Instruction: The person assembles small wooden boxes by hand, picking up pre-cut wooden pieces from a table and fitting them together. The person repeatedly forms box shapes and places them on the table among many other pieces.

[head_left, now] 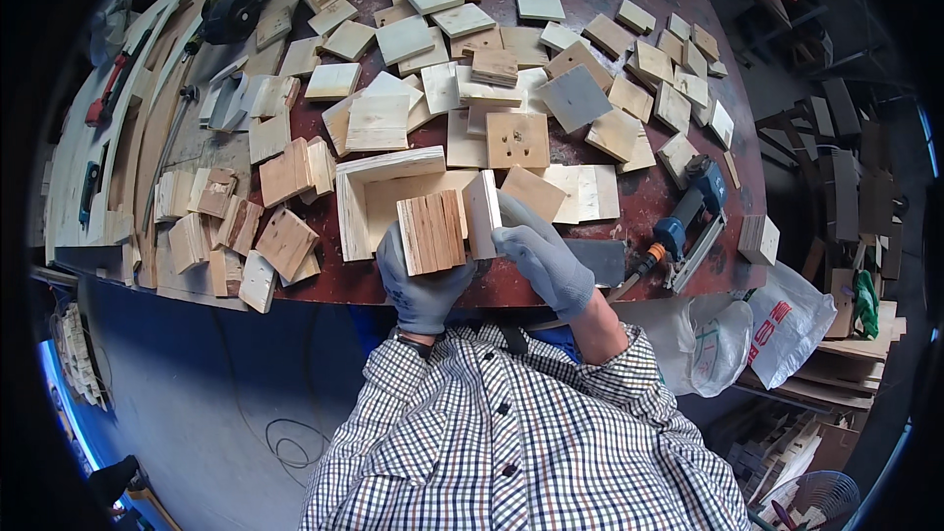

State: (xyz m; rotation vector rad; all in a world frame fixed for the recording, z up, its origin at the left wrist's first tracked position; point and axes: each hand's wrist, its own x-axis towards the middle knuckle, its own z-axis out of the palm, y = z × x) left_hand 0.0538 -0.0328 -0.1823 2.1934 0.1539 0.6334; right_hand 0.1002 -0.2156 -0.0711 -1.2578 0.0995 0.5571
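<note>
In grey work gloves, both my hands are up at the table's near edge. My left hand (425,285) is wrapped from below round a stack of wooden pieces (431,233), whose striped layered edges face me. Between its fingers and thumb, my right hand (548,258) grips a square wooden panel (483,214) on edge, close to the right side of the stack. Just behind both hands stands an open wooden box (366,199), partly hidden by the stack. To the right of my right hand lies a blue pneumatic nail gun (688,206) with an orange hose fitting.
Many loose square wooden panels (405,39) cover the dark red table (723,261). Small wood blocks (285,169) are piled at left, near long boards (69,177) and a black power tool (236,8). White plastic bags (787,320) hang at the right edge.
</note>
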